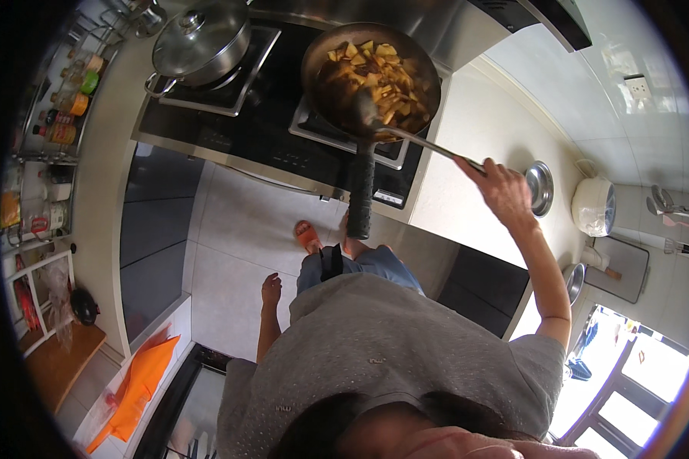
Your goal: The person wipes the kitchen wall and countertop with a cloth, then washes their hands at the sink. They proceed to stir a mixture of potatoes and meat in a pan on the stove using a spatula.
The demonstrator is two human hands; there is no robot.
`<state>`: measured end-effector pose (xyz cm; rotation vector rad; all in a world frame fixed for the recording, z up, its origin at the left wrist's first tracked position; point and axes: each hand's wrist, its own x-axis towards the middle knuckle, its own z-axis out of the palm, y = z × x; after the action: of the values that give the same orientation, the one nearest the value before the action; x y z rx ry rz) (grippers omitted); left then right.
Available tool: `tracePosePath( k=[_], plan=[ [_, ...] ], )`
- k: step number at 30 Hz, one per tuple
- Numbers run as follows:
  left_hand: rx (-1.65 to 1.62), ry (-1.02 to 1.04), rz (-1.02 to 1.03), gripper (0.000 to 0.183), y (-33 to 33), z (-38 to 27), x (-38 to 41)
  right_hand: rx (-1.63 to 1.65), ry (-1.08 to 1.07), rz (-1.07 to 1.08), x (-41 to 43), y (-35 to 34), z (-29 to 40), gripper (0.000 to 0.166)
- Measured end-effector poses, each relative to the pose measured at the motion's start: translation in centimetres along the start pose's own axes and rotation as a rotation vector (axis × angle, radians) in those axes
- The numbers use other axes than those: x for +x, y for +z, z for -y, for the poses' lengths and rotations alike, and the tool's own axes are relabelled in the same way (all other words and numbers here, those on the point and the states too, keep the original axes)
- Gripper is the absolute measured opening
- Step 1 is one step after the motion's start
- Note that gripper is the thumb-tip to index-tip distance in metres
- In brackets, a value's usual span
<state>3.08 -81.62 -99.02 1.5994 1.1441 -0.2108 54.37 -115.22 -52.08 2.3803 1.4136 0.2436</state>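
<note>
My right hand is closed around the handle of a metal spatula, whose head rests among browned, sliced food pieces in a wok. The wok sits over the right burner of a black glass gas cooktop, its dark handle pointing towards me. My left hand hangs low beside my body, away from the cooktop. It seems to hold nothing, its fingers loosely curled; how far they are closed is too small to tell.
A lidded steel pot occupies the left burner. On the right counter are a metal bowl and a white pot-like container. Bottles fill a rack at far left. An orange bag lies lower left. A range hood overhangs the upper right.
</note>
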Motion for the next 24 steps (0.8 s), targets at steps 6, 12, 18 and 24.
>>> tracePosePath(
  k=[6,12,18,24],
  plan=[
    [-0.087,-0.006,0.007,0.035,-0.6,-1.7,1.0,0.342,0.271,0.047,-2.3,-4.9,-2.5,0.044],
    [-0.19,-0.125,0.03,0.037,-0.3,-2.3,-0.5,0.718,0.469,0.219,-3.4,-8.6,-3.3,0.034],
    [-0.15,-0.096,0.049,0.036,-0.7,-3.0,-0.5,0.841,0.564,0.154,-0.2,0.1,0.1,0.031],
    [-0.136,-0.076,-0.016,0.035,-1.0,-3.6,-0.2,1.235,0.751,0.041,-2.4,0.5,0.8,0.032]
  ],
)
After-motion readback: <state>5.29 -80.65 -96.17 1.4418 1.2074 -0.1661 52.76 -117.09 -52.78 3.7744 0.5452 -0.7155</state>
